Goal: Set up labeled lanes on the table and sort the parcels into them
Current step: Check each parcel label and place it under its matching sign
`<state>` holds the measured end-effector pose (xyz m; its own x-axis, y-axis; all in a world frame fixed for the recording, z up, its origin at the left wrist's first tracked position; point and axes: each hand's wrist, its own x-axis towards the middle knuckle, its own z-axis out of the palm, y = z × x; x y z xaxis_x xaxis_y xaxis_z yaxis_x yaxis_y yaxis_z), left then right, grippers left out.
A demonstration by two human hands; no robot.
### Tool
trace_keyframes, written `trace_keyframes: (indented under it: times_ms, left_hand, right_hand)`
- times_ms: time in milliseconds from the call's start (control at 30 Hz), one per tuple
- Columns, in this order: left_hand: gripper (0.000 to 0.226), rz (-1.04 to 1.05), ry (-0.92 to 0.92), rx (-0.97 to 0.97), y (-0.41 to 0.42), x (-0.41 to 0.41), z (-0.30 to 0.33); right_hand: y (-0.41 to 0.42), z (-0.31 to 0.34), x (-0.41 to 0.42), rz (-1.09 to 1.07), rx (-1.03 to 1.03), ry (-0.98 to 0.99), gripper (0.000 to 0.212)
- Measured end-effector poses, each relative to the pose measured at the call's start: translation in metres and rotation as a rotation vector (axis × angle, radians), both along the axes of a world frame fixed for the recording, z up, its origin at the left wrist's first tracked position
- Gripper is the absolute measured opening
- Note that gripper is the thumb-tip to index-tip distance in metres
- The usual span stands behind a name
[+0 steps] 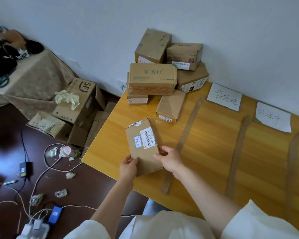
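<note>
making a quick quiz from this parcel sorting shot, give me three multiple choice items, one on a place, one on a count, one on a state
1. Where is the parcel pile?
A. far left table corner by the wall
B. on the floor
C. between two tape strips

2. How many paper labels show in full?
A. none
B. two
C. five

3. What are the hands doing?
A. resting flat on the table
B. both gripping one parcel
C. peeling tape

Answers:
1 A, the boxes are stacked against the wall.
2 B, two handwritten sheets.
3 B, left hand and right hand grip the barcoded parcel.
</note>
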<state>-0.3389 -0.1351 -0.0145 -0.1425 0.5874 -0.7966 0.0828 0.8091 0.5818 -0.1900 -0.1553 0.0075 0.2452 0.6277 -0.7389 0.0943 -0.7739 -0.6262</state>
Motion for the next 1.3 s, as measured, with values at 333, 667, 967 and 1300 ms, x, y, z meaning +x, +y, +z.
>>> trace_keyframes:
  times_ms: [333, 667, 967, 1300]
  left_hand:
    - [0.022, -0.039, -0.078, 0.290, 0.007, -0.004, 0.031]
    - [0.017, -0.516, 0.020, 0.547, 0.036, 0.026, 0.056]
    - [0.020, -0.741, 0.074, 0.594, 0.030, 0.067, 0.062]
    - [0.027, -0.875, 0.175, 0.756, 0.008, 0.118, 0.066]
  right_hand:
    - [-0.016, 0.016, 0.015, 0.120, 0.091, 0.124, 0.040]
    - [-0.048, 0.030, 0.043, -0.343, 0.191, 0.341, 0.027]
    - [-0.079, 0.035, 0.064, -0.537, 0.218, 0.425, 0.020]
    - [-0.122, 0.034, 0.091, -0.691, 0.270, 0.485, 0.032]
